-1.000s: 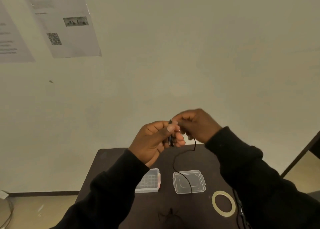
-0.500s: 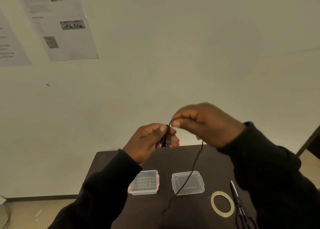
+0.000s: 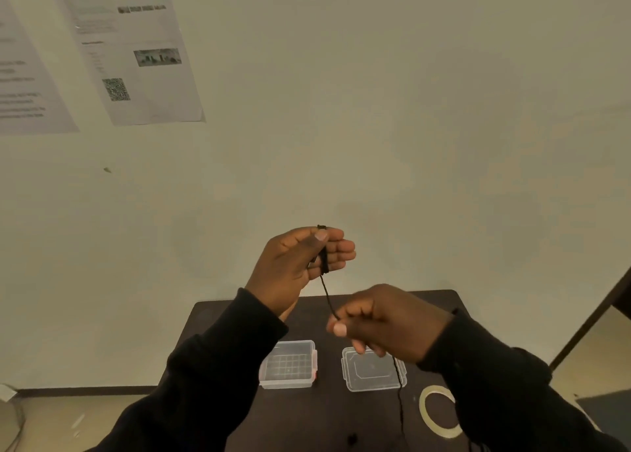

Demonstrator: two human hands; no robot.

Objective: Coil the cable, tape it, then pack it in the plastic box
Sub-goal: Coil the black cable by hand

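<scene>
My left hand (image 3: 297,263) is raised above the table and pinches a small bundle of thin black cable (image 3: 323,262) between thumb and fingers. From the bundle the cable runs down to my right hand (image 3: 382,322), which grips it lower and to the right. Below that hand the cable hangs down across the clear lid (image 3: 372,373) toward the table's near side. The clear plastic box (image 3: 288,364) with red clips stands open on the dark table (image 3: 324,414), left of the lid. A roll of tape (image 3: 438,410) lies flat at the right, partly hidden by my right sleeve.
The small dark table stands against a pale wall with printed sheets (image 3: 136,45) pinned at the upper left. Light floor shows on both sides of the table. A dark frame edge (image 3: 594,318) runs diagonally at the right.
My right hand has dropped from beside the left hand to below it, drawing the cable downward. My left hand has risen a little with the bundle. The scissors seen earlier are now hidden.
</scene>
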